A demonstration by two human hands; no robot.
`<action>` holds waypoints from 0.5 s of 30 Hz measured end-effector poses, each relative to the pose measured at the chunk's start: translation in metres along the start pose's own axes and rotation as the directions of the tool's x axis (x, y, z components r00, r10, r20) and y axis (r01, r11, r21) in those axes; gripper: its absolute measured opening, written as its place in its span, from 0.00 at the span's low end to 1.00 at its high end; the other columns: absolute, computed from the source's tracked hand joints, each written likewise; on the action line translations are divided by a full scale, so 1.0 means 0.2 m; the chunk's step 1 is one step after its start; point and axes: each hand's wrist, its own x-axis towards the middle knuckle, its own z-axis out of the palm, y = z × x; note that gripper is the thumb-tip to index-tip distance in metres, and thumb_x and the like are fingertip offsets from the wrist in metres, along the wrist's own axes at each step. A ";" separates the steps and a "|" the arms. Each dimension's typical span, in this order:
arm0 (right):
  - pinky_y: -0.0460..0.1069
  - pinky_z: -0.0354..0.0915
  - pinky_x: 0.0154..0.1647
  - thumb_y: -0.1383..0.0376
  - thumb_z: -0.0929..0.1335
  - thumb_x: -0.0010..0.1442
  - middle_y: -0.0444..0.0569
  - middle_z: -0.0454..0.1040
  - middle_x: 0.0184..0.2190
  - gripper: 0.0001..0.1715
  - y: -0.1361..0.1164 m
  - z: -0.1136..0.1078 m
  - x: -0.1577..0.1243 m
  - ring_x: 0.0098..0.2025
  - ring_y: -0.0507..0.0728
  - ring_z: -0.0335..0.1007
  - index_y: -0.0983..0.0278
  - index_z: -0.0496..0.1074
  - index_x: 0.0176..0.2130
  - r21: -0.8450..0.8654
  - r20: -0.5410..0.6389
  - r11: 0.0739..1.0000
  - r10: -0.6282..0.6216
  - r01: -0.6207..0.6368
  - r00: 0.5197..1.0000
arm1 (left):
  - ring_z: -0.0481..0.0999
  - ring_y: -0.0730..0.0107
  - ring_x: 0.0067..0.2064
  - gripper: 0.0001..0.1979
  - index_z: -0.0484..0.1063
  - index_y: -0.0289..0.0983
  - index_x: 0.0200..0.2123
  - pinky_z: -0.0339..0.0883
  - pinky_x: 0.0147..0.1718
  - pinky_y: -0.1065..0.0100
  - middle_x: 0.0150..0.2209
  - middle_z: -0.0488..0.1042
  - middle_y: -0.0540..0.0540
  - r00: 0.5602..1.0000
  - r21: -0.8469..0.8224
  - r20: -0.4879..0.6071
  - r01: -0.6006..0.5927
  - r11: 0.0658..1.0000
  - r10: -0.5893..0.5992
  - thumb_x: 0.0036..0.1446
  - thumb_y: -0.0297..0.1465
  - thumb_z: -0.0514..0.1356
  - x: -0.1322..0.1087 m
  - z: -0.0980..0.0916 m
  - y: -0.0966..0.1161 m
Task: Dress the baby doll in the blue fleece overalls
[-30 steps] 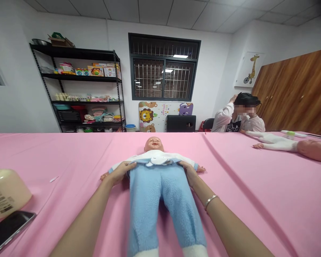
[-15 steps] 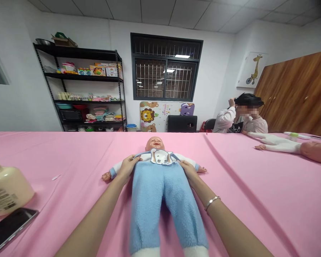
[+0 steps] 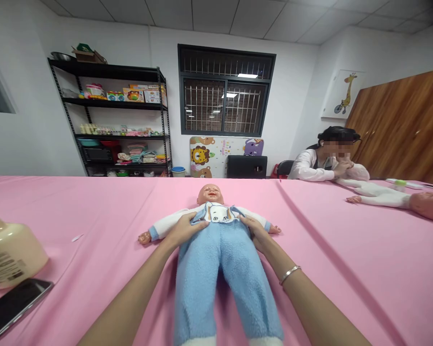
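The doll (image 3: 211, 226) lies on its back on the table (image 3: 94, 211), head away from me, legs toward me. My left hand (image 3: 183, 229) and right hand (image 3: 257, 231) each grip one side of its blue trousers (image 3: 220, 274) at the waist. One doll, two hands, equally near.

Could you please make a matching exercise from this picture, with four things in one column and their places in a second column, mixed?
Things:
1. baby doll
2. phone
3. cream bottle
4. second doll

Places:
A. far right of the pink table, near the seated person
B. bottom left corner, screen dark
C. left edge, just behind the phone
D. middle, on its back, left hand and right hand at its waist

Pairs: 1-D, 2-B, 3-C, 4-A
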 end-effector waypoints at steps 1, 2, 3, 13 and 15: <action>0.51 0.66 0.40 0.55 0.71 0.48 0.50 0.74 0.35 0.20 0.00 -0.01 0.00 0.40 0.60 0.70 0.66 0.72 0.37 0.017 0.015 1.000 0.005 -0.005 1.000 | 0.71 0.60 0.40 0.18 0.73 0.34 0.38 0.63 0.38 0.67 0.38 0.74 0.48 1.000 -0.042 -0.015 0.026 0.999 -0.027 0.48 0.41 0.61 0.01 0.00 -0.01; 0.51 0.66 0.39 0.55 0.71 0.46 0.50 0.74 0.35 0.21 -0.01 -0.01 0.00 0.39 0.60 0.70 0.65 0.72 0.38 0.046 0.028 0.999 0.014 -0.016 0.999 | 0.71 0.62 0.37 0.18 0.73 0.34 0.37 0.63 0.34 0.68 0.35 0.74 0.48 0.998 -0.089 -0.041 0.053 0.995 -0.057 0.47 0.41 0.61 0.01 -0.01 -0.01; 0.50 0.67 0.37 0.56 0.72 0.45 0.50 0.74 0.35 0.22 -0.01 -0.02 0.00 0.39 0.59 0.70 0.64 0.71 0.39 0.097 0.033 0.995 0.029 -0.032 0.999 | 0.71 0.64 0.34 0.18 0.73 0.33 0.35 0.62 0.31 0.70 0.33 0.74 0.48 0.993 -0.140 -0.076 0.079 0.987 -0.090 0.46 0.41 0.61 0.02 -0.01 -0.02; 0.43 0.54 0.19 0.61 0.76 0.33 0.41 0.67 0.20 0.24 0.11 -0.07 0.04 0.20 0.49 0.60 0.63 0.67 0.31 0.298 -0.071 0.920 0.286 -0.253 0.956 | 0.69 0.70 0.25 0.19 0.67 0.34 0.39 0.60 0.22 0.72 0.25 0.68 0.50 0.853 -0.256 -0.423 0.211 0.943 -0.306 0.40 0.33 0.59 0.05 -0.15 -0.22; 0.44 0.54 0.20 0.54 0.74 0.38 0.42 0.67 0.20 0.22 0.12 -0.06 0.05 0.20 0.49 0.59 0.63 0.68 0.30 0.267 -0.034 0.940 0.230 -0.213 0.973 | 0.71 0.69 0.28 0.20 0.64 0.35 0.41 0.63 0.25 0.71 0.28 0.69 0.49 0.844 -0.213 -0.460 0.197 0.957 -0.276 0.42 0.32 0.58 0.06 -0.15 -0.25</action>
